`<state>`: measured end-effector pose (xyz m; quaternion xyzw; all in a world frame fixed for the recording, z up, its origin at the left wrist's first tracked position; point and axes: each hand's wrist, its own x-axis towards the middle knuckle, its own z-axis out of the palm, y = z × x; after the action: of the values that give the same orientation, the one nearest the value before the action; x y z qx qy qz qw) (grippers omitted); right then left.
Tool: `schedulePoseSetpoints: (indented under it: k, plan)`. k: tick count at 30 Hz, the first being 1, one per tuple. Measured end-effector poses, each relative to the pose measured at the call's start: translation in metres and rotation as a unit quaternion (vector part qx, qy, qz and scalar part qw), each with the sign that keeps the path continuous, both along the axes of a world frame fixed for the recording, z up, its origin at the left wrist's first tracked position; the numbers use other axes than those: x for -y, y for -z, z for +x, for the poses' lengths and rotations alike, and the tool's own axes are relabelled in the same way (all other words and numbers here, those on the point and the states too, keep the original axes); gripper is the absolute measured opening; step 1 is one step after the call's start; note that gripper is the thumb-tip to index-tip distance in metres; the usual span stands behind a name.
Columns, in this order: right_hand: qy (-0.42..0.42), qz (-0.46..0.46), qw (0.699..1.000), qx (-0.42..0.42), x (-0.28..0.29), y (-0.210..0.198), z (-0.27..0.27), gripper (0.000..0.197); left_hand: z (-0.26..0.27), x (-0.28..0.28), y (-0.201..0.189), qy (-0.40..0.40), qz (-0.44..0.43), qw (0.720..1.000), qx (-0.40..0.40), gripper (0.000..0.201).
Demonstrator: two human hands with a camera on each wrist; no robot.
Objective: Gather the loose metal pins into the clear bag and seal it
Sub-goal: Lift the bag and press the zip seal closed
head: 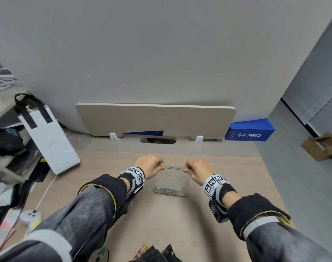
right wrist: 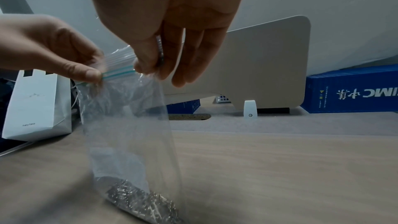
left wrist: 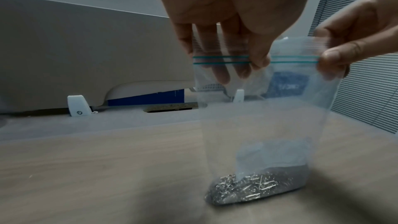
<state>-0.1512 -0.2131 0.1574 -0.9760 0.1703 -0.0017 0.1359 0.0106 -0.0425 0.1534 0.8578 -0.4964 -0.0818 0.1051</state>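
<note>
A clear zip bag [head: 173, 181] stands upright on the wooden desk [head: 161, 224], held up by its top edge. Its green zip strip [head: 174, 168] runs between my two hands. A heap of small metal pins [head: 170, 191] fills the bag's bottom, also plain in the left wrist view as pins [left wrist: 252, 188] and in the right wrist view as pins [right wrist: 140, 200]. My left hand [head: 152, 165] pinches the strip's left end, thumb in front and fingers behind the bag [left wrist: 269, 117]. My right hand [head: 196, 170] pinches the right end of the bag [right wrist: 129, 125].
A white paper carrier bag [head: 49, 140] leans at the desk's left edge. A beige divider panel [head: 155, 118] stands at the back above a cable slot [head: 158, 140]. A blue box [head: 249, 130] sits at the back right. A white cable [head: 46, 191] and clutter lie left.
</note>
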Motion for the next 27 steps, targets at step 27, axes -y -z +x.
schedulePoseSetpoints:
  k: [27]
  plan:
    - [0.0,-0.006,1.0,-0.023,0.001,-0.008,0.011,0.022,0.007,-0.019,-0.006,-0.009,0.014,0.997,-0.082,0.011]
